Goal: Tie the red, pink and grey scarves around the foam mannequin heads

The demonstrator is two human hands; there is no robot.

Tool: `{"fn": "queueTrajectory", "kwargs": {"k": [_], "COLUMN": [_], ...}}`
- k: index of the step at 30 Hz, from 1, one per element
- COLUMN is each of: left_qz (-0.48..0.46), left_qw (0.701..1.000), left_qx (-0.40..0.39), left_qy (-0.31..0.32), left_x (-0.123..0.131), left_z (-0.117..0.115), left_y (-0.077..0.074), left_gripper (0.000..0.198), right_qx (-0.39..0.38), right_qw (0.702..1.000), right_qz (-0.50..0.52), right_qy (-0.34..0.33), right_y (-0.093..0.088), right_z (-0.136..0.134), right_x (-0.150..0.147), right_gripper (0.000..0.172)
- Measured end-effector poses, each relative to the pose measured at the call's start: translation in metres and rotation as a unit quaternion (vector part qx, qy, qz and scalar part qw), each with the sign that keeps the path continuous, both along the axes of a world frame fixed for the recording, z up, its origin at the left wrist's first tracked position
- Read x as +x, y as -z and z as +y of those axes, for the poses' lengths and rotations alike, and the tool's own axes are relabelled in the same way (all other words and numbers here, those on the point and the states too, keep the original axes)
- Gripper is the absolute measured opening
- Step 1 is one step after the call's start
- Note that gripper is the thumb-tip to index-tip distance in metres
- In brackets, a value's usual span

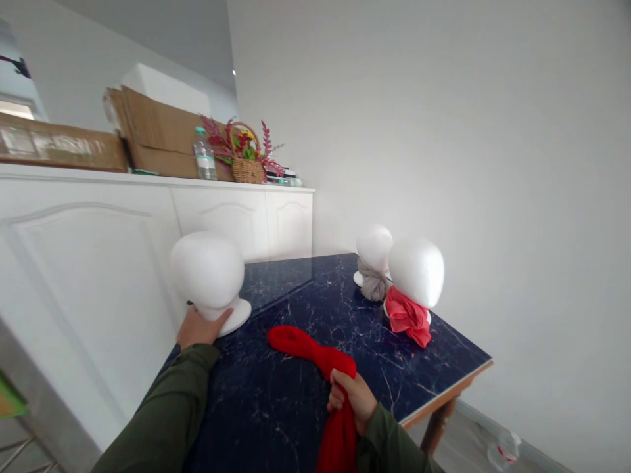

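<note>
On the left of the table stands a bare white mannequin head. My left hand grips it low at the neck, with the thumb lying over its round base. My right hand is closed around a red scarf. One end of the scarf stretches over the tabletop toward the mannequin head, and the other hangs down toward me. Two more white mannequin heads stand at the right: the nearer one has a coral scarf around its neck, the farther one a grey scarf.
The dark blue marble-patterned table has a wooden edge at right. Behind it, a white cabinet carries cardboard boxes, a water bottle and a flower basket. A plastic bottle is on the floor at right.
</note>
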State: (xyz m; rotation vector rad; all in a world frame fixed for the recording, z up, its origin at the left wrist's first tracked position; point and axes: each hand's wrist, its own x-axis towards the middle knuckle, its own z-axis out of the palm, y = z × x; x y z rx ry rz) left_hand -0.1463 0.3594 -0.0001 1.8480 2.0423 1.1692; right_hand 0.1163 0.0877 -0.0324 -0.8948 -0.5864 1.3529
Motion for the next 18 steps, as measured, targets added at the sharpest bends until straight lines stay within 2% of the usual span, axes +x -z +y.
{"fn": "queueTrajectory", "kwargs": {"k": [6,10,12,14,16,18], "left_qz": [-0.033,-0.088,-0.107,-0.102,-0.097,-0.110], "left_qw": [0.999,0.996,0.992,0.982,0.957,0.924], "left_qx": [-0.010,0.009,0.032,0.045,0.021,-0.035], "left_qy": [-0.019,-0.004,0.052,0.155,0.272,0.365], "left_x": [0.002,0.023,0.039,0.056,0.071,0.082], "left_z": [-0.002,-0.026,-0.051,-0.088,-0.135,-0.185], "left_y": [-0.010,-0.025,-0.029,-0.026,-0.016,-0.002], "left_gripper": [0.081,0.079,0.076,0.070,0.065,0.065], "right_qx": [-0.020,-0.040,-0.050,-0.058,-0.065,-0.074], "right_qw": [1.000,0.999,0.996,0.989,0.982,0.976], "right_qz": [0.003,-0.017,-0.042,-0.065,-0.085,-0.111], "right_qy": [-0.011,0.015,0.062,0.117,0.157,0.172], "right_y": [-0.001,-0.005,-0.008,-0.013,-0.017,-0.019], "right_z": [0.002,-0.011,-0.025,-0.042,-0.057,-0.067], "right_x": [0.000,0.010,0.025,0.044,0.064,0.081], "right_gripper": [0.038,0.043,0.044,0.044,0.043,0.043]}}
